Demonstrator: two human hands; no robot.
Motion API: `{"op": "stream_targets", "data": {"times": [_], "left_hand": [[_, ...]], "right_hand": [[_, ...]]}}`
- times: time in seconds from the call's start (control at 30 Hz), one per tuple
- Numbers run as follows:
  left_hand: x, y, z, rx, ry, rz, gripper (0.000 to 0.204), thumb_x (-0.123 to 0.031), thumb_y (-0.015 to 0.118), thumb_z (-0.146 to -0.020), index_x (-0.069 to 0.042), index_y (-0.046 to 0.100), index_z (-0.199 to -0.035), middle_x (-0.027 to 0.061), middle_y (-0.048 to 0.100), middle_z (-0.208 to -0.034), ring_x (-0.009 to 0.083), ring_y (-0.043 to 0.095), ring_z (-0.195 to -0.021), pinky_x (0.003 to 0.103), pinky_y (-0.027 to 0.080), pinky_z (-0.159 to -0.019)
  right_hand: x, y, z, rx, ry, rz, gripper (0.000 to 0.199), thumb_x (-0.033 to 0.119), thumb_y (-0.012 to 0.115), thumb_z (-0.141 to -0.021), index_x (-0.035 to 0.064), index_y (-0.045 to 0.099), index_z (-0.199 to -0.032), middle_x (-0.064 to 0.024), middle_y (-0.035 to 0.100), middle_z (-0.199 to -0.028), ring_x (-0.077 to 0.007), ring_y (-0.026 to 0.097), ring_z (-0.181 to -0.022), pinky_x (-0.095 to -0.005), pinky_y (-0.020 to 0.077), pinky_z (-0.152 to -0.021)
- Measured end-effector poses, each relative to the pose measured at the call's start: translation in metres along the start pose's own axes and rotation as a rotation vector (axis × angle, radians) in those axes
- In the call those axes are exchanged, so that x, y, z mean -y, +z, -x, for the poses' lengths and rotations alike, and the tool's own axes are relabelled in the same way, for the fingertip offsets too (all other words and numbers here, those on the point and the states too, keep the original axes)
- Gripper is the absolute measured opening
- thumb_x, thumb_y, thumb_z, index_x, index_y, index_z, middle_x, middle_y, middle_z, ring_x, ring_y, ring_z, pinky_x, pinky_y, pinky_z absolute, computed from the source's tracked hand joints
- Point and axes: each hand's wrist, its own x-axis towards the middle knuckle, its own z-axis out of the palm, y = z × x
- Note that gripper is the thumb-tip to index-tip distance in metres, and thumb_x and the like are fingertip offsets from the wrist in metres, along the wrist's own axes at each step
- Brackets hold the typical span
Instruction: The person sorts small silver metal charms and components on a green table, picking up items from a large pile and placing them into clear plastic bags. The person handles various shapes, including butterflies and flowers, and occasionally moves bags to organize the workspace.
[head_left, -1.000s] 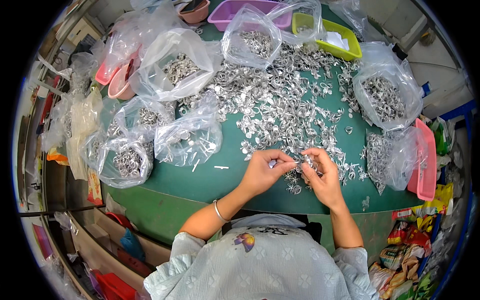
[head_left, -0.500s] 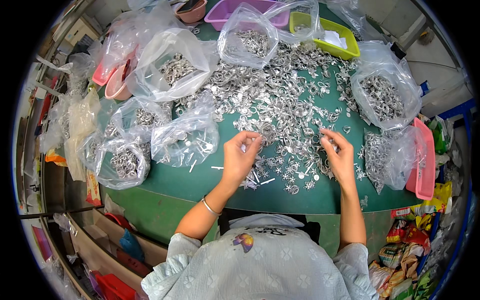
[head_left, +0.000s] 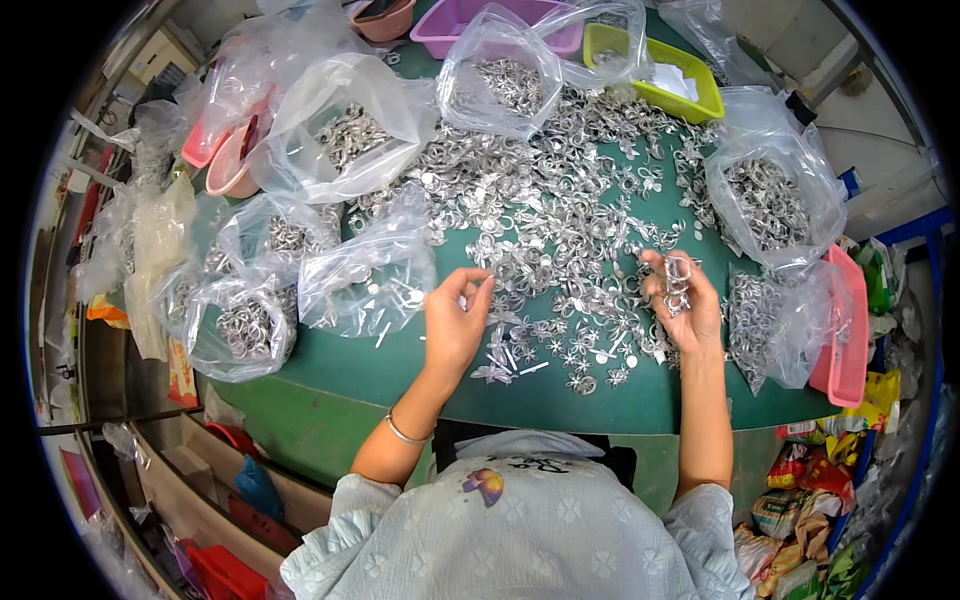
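Note:
A broad heap of small silver metal pieces (head_left: 560,200), some ring-shaped and some flower-shaped, is spread over the green table (head_left: 350,375). My right hand (head_left: 695,320) is turned palm up at the heap's right side, its fingers curled round several silver rings (head_left: 677,283). At the left edge of the heap is my left hand (head_left: 455,325), thumb and fingers closed together. Something small and pale shows between its fingers, too little of it to name. Loose flower-shaped pieces (head_left: 580,345) and thin white sticks (head_left: 534,368) lie between my hands, near the table's front edge.
Clear plastic bags of metal pieces stand on the left (head_left: 245,325), at the back (head_left: 510,90) and on the right (head_left: 770,200). A purple basin (head_left: 432,38) and a yellow-green basin (head_left: 708,98) sit behind. A pink tray (head_left: 850,340) is at the right edge.
My left hand has drawn back leftward from the heap. My right hand has turned palm up, and the silver rings now show in it.

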Motion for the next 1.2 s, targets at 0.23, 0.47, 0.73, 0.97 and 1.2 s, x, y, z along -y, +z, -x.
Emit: {"op": "stream_targets", "data": {"times": [0.23, 0.47, 0.73, 0.97, 1.2], "left_hand": [[-0.005, -0.003, 0.008, 0.091, 0.049, -0.13, 0.008, -0.005, 0.063, -0.077, 0.001, 0.061, -0.081, 0.0029, 0.042, -0.049, 0.0103, 0.038, -0.045, 0.026, 0.031, -0.043], [-0.006, -0.008, 0.015, 0.124, 0.055, -0.199, 0.009, -0.007, 0.063, -0.077, -0.002, 0.061, -0.083, 0.0088, 0.046, -0.05, 0.0218, 0.045, -0.043, 0.033, 0.036, -0.043], [0.001, -0.012, 0.015, 0.101, 0.051, -0.205, 0.01, -0.008, 0.063, -0.077, -0.003, 0.06, -0.084, 0.0089, 0.046, -0.051, 0.023, 0.046, -0.044, 0.034, 0.036, -0.043], [0.004, -0.008, 0.013, 0.101, 0.056, -0.206, 0.015, -0.007, 0.064, -0.076, -0.004, 0.059, -0.09, 0.0083, 0.046, -0.051, 0.0242, 0.046, -0.043, 0.034, 0.035, -0.043], [-0.004, -0.02, 0.027, 0.039, 0.081, -0.12, 0.025, -0.003, 0.063, -0.078, -0.004, 0.054, -0.102, 0.0062, 0.044, -0.05, 0.0161, 0.043, -0.042, 0.028, 0.036, -0.043]], "right_hand": [[-0.001, -0.005, -0.015, 0.203, 0.08, -0.492, 0.031, 0.02, 0.047, -0.09, 0.0081, 0.049, -0.119, -0.0118, 0.053, -0.095, -0.0196, 0.054, -0.081, -0.0173, 0.037, -0.04], [-0.008, 0.031, -0.063, -0.108, -0.372, 1.712, 0.024, 0.011, 0.068, -0.073, 0.0057, 0.064, -0.096, -0.0084, 0.057, -0.081, -0.0234, 0.058, -0.068, -0.0328, 0.0463, -0.06], [-0.011, 0.024, -0.072, -0.11, -0.572, 1.864, 0.01, 0.008, 0.058, -0.077, 0.0035, 0.062, -0.085, -0.0124, 0.056, -0.087, -0.0321, 0.059, -0.076, -0.0413, 0.0474, -0.065], [-0.025, 0.033, -0.07, -0.084, -0.506, 2.071, 0.011, 0.009, 0.06, -0.076, 0.0019, 0.059, -0.086, -0.0126, 0.061, -0.083, -0.0348, 0.058, -0.074, -0.041, 0.0471, -0.064], [0.013, 0.013, -0.064, 0.024, -0.136, 0.551, 0.014, 0.008, 0.051, -0.085, -0.0021, 0.053, -0.094, -0.0177, 0.061, -0.087, -0.0165, 0.061, -0.067, -0.017, 0.039, -0.036]]}}
